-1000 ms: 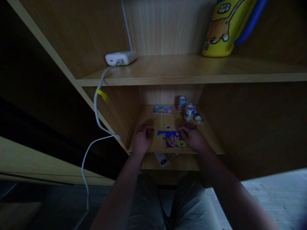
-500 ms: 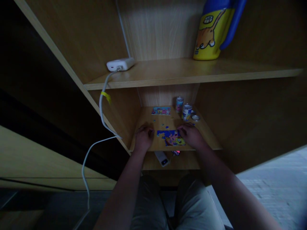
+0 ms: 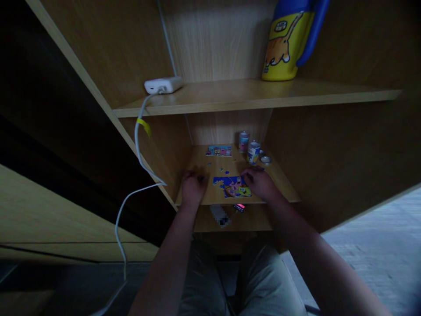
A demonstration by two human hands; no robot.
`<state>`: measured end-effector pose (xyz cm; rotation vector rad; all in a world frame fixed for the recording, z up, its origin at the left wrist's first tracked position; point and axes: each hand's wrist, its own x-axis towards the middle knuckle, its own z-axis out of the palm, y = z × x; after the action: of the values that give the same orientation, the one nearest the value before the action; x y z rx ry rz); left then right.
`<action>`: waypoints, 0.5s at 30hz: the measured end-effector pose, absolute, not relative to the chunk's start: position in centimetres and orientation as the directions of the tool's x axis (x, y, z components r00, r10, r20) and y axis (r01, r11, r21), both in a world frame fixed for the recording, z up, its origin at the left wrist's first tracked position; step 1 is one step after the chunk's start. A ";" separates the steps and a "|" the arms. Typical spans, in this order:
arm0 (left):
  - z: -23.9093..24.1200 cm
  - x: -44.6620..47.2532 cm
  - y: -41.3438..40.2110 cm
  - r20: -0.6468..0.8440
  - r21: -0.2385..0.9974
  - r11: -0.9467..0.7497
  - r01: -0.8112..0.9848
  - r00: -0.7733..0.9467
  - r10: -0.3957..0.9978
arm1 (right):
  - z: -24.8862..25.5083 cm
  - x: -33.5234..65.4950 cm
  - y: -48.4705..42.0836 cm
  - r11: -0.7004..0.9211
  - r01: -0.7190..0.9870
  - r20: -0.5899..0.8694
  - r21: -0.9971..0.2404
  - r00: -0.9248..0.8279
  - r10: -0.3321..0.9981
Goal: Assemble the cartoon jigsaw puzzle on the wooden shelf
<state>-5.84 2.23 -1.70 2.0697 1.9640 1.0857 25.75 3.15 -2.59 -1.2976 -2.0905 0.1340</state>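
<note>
A partly built cartoon jigsaw puzzle [image 3: 232, 186] lies on the lower wooden shelf [image 3: 283, 193]. My left hand [image 3: 192, 188] rests on the shelf just left of it, fingers curled around a small dark piece. My right hand [image 3: 259, 182] sits at the puzzle's right edge, fingers bent down onto the board; what they hold is hidden. Several loose blue pieces [image 3: 226, 172] lie behind the puzzle. A printed reference picture [image 3: 219, 151] lies at the back of the shelf.
Two small printed tins [image 3: 249, 147] and a round lid [image 3: 265, 159] stand at the back right. On the upper shelf [image 3: 250, 94] sit a white power brick [image 3: 163, 84] with a hanging cable [image 3: 138, 145] and a yellow-blue bag [image 3: 289, 39]. My knees are below.
The view has shifted slightly, so the shelves sit a little lower and left. Both hands stay at the puzzle's sides; the left fingers have curled tighter.
</note>
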 end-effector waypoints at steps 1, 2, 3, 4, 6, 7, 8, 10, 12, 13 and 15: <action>-1.8 -5.8 2.3 0.420 0.519 -0.160 0.840 -0.087 0.903 | -2.6 25.8 3.2 0.500 0.760 0.481 -0.415 -0.283 0.830; -1.8 -5.8 2.3 0.415 0.521 -0.154 0.839 -0.092 0.905 | -2.7 25.8 3.2 0.499 0.759 0.481 -0.418 -0.281 0.831; -1.9 -5.9 2.4 0.411 0.524 -0.151 0.838 -0.094 0.907 | -2.7 25.8 3.2 0.497 0.759 0.480 -0.421 -0.278 0.832; -1.9 -5.9 2.4 0.409 0.527 -0.153 0.836 -0.091 0.908 | -2.7 25.8 3.2 0.495 0.758 0.479 -0.424 -0.276 0.833; -2.0 -6.0 2.6 0.407 0.533 -0.169 0.829 -0.076 0.910 | -2.8 25.8 3.2 0.493 0.757 0.477 -0.429 -0.274 0.835; -1.9 -6.0 2.6 0.408 0.536 -0.179 0.825 -0.068 0.911 | -2.8 25.8 3.2 0.492 0.756 0.476 -0.431 -0.272 0.836; -1.9 -6.1 2.7 0.409 0.540 -0.187 0.821 -0.061 0.911 | -2.8 25.8 3.2 0.491 0.755 0.476 -0.433 -0.271 0.837; -1.9 -6.2 2.7 0.412 0.549 -0.193 0.813 -0.062 0.909 | -2.8 25.8 3.3 0.489 0.755 0.477 -0.436 -0.267 0.838; -1.9 -6.4 2.6 0.414 0.560 -0.187 0.807 -0.078 0.907 | -2.8 25.8 3.3 0.487 0.756 0.476 -0.438 -0.264 0.839; -1.9 -6.4 2.6 0.414 0.566 -0.181 0.804 -0.087 0.906 | -2.8 25.8 3.3 0.486 0.756 0.476 -0.438 -0.264 0.839; -2.0 -6.4 2.6 0.410 0.575 -0.173 0.800 -0.098 0.907 | -2.8 25.8 3.3 0.485 0.757 0.473 -0.439 -0.264 0.840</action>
<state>-6.43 2.62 -1.96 2.0076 1.9214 1.1276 25.79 3.28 -2.80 -1.3125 -2.0651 0.1614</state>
